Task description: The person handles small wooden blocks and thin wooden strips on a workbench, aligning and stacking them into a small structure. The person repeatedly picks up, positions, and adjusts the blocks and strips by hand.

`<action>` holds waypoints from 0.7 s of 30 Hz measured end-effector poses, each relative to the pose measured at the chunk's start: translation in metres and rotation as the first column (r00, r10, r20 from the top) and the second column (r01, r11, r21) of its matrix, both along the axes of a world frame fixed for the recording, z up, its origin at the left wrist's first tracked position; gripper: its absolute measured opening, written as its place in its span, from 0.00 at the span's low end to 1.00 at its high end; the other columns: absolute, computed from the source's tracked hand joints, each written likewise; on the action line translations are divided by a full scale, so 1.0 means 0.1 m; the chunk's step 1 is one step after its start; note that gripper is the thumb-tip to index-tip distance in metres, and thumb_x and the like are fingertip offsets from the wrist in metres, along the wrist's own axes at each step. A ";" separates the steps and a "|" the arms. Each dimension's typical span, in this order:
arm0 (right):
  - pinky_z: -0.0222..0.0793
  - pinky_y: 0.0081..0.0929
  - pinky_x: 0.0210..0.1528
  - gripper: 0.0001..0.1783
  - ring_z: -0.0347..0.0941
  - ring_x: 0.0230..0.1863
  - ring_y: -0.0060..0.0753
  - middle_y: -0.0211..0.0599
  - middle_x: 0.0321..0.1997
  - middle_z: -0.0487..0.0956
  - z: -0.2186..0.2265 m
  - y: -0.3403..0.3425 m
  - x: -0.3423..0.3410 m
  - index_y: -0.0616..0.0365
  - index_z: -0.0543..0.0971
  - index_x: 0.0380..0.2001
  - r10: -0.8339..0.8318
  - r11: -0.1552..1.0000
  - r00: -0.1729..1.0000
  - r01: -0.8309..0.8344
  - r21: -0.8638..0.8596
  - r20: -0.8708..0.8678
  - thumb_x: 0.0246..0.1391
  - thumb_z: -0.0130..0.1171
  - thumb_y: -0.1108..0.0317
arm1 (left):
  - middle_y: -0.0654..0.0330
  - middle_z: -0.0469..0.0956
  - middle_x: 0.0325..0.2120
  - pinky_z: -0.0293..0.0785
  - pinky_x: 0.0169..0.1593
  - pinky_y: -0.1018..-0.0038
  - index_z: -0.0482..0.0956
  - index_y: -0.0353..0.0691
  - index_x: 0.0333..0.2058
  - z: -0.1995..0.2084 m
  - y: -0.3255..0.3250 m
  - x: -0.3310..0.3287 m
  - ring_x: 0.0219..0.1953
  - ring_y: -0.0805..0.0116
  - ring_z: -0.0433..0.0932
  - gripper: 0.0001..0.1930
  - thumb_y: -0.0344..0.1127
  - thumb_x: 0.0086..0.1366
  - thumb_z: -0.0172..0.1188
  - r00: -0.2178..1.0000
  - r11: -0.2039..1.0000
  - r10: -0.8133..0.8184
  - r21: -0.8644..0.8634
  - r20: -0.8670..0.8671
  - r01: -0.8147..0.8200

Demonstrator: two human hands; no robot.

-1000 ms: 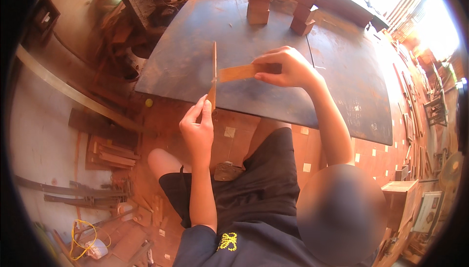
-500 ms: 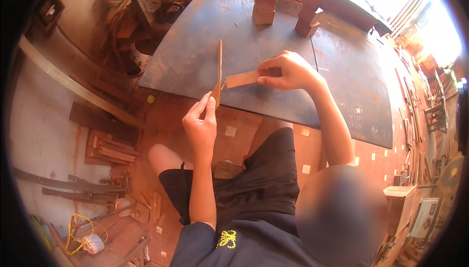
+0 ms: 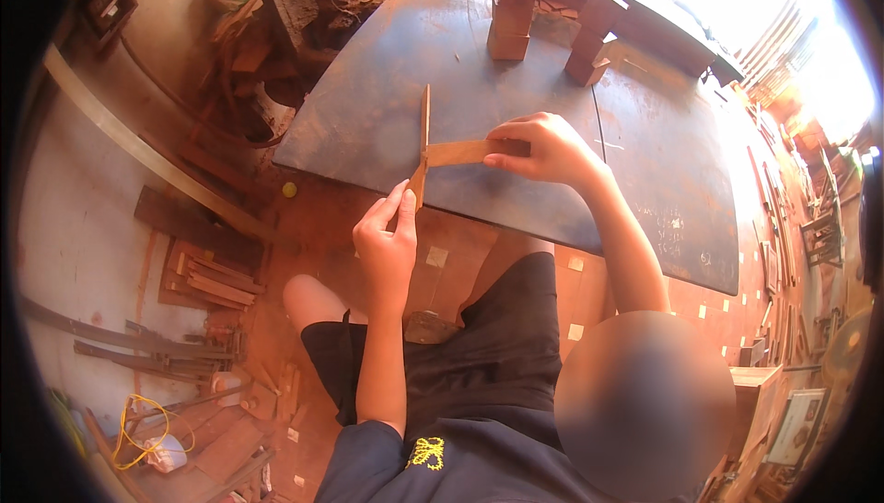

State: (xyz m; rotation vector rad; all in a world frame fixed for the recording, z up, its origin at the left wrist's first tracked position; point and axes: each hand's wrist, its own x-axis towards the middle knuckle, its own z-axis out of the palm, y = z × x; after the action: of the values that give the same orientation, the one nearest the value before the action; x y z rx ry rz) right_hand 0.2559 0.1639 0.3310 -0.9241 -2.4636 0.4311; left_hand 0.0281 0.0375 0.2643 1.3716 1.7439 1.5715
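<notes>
My left hand [image 3: 385, 240] pinches the lower end of a narrow wooden strip [image 3: 425, 121], which stands nearly edge-on to me and points away over the table. From the right, my right hand [image 3: 550, 150] grips a flat, light-brown wooden slat [image 3: 456, 152] between thumb and fingers. The slat's left end meets the strip about midway along, so the two pieces form a sideways T. How the ends fit together is too small to make out. Both pieces are held above the near edge of a dark tabletop [image 3: 354, 111].
Wooden blocks stand stacked in a tall pile [image 3: 512, 13] and a leaning pile [image 3: 594, 38] at the table's far side. A yellow ball [image 3: 289, 190] lies on the floor to the left. Stacked boards [image 3: 216, 282] rest by the left wall. A wooden cabinet [image 3: 757, 397] is at right.
The slat's left end, with a small gap before, now touches the strip. My left hand has moved slightly right and down. The whole view has shifted a little.
</notes>
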 end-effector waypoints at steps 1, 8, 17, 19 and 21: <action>0.73 0.39 0.36 0.18 0.77 0.31 0.50 0.43 0.28 0.82 -0.01 0.00 -0.01 0.53 0.85 0.36 -0.002 1.000 1.000 0.002 -0.004 0.008 0.53 0.67 0.51 | 0.53 0.83 0.30 0.73 0.40 0.74 0.83 0.30 0.45 -0.01 0.00 0.00 0.32 0.70 0.78 0.13 0.34 0.69 0.60 1.000 0.999 0.006 0.032 -0.018 -0.006; 0.73 0.38 0.34 0.18 0.77 0.29 0.48 0.42 0.26 0.81 -0.01 -0.02 -0.03 0.54 0.85 0.35 0.003 0.999 1.000 -0.003 0.044 -0.009 0.53 0.67 0.50 | 0.52 0.80 0.25 0.72 0.35 0.71 0.83 0.30 0.45 -0.04 0.02 0.00 0.27 0.65 0.76 0.13 0.34 0.69 0.60 0.999 0.997 0.017 0.080 -0.027 -0.015; 0.73 0.32 0.30 0.18 0.79 0.25 0.42 0.39 0.24 0.83 -0.09 0.00 -0.09 0.56 0.85 0.32 -0.196 0.980 0.981 0.196 0.024 0.007 0.54 0.68 0.51 | 0.53 0.81 0.26 0.72 0.37 0.72 0.83 0.30 0.45 -0.05 0.03 -0.01 0.28 0.67 0.76 0.13 0.34 0.69 0.60 0.999 0.997 0.002 0.082 -0.038 0.001; 0.73 0.35 0.31 0.19 0.79 0.25 0.44 0.41 0.23 0.82 -0.08 -0.02 -0.13 0.55 0.86 0.30 -0.249 0.968 0.968 0.249 -0.003 -0.037 0.55 0.65 0.49 | 0.53 0.79 0.24 0.71 0.35 0.71 0.83 0.30 0.45 -0.07 0.01 0.00 0.26 0.65 0.75 0.13 0.34 0.69 0.60 0.999 0.995 0.010 0.100 -0.042 -0.005; 0.73 0.36 0.31 0.20 0.79 0.26 0.46 0.41 0.23 0.82 -0.10 -0.01 -0.13 0.54 0.86 0.29 -0.313 0.950 0.946 0.313 -0.009 -0.082 0.56 0.64 0.48 | 0.53 0.79 0.24 0.71 0.35 0.71 0.83 0.30 0.45 -0.06 0.01 -0.01 0.26 0.65 0.74 0.13 0.33 0.69 0.60 0.999 0.996 0.009 0.087 -0.045 -0.005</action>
State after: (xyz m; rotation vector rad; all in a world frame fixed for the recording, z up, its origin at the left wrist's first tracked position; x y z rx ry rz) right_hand 0.2425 0.1624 0.3207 -1.2451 -2.1901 0.3451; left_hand 0.0274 0.0386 0.2581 1.4546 1.7265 1.6504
